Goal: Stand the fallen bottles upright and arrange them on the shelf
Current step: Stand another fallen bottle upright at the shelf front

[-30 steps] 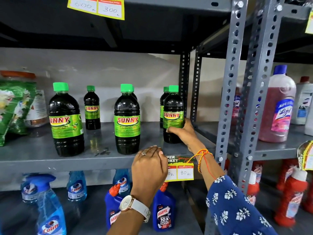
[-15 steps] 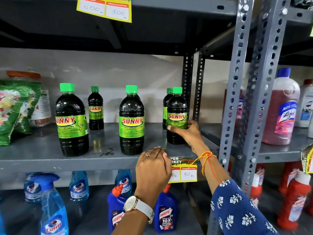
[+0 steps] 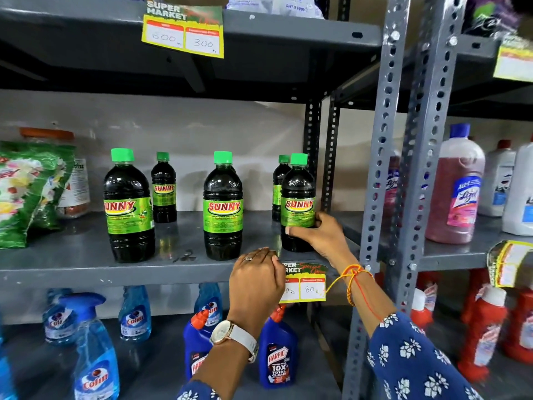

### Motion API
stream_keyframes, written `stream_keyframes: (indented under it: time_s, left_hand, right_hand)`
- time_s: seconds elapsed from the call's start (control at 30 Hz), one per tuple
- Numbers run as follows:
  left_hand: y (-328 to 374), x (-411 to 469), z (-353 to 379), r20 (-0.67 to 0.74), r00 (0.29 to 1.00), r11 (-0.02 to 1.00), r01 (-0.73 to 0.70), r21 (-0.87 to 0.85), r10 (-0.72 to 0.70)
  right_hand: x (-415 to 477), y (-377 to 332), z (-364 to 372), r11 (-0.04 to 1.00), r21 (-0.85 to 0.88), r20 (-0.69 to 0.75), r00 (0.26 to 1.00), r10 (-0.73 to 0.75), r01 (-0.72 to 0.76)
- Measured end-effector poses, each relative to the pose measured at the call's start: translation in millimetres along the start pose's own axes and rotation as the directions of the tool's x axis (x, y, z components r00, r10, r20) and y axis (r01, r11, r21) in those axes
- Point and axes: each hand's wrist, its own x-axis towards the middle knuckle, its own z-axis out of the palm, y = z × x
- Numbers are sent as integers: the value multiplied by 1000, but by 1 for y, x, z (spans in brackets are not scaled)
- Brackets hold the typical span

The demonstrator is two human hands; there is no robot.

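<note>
- The grey metal shelf (image 3: 72, 264) is seen carrying five dark Sunny bottles, all upright with green caps.
- A green printed bag (image 3: 26, 192) is seen at the shelf's left end.
- A large front-left bottle (image 3: 128, 209) and a large middle bottle (image 3: 223, 209) are stood near the front edge, well apart.
- The front-right bottle (image 3: 298, 197) is stood upright at the shelf's right end, just beside the upright post (image 3: 383, 140); a small bottle (image 3: 278, 186) is partly hidden behind it.
- Another small bottle (image 3: 163, 187) is set toward the back wall.
- The right hand (image 3: 323, 235) is wrapped around the lower half of the front-right bottle.
- The left hand (image 3: 256, 281) is laid with curled fingers on the shelf's front edge, gripping nothing else, partly covering the yellow price tag (image 3: 310, 287).
</note>
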Motion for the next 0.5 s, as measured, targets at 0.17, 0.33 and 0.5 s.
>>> stream_keyframes:
  time_s: [0.17, 0.33, 0.5]
  left_hand:
    - [3, 0, -1, -7, 1000, 1000, -14, 19, 14]
    - [1, 1, 0, 3, 1000, 999, -22, 28, 22]
    - [-1, 1, 1, 15, 999, 998, -41, 40, 40]
  right_hand:
    - [-16, -1, -8, 998, -49, -29, 999, -45, 44]
    - [-23, 0, -10, 994, -69, -50, 995, -89, 85]
    - [-26, -3, -11, 993, -76, -47, 995, -92, 88]
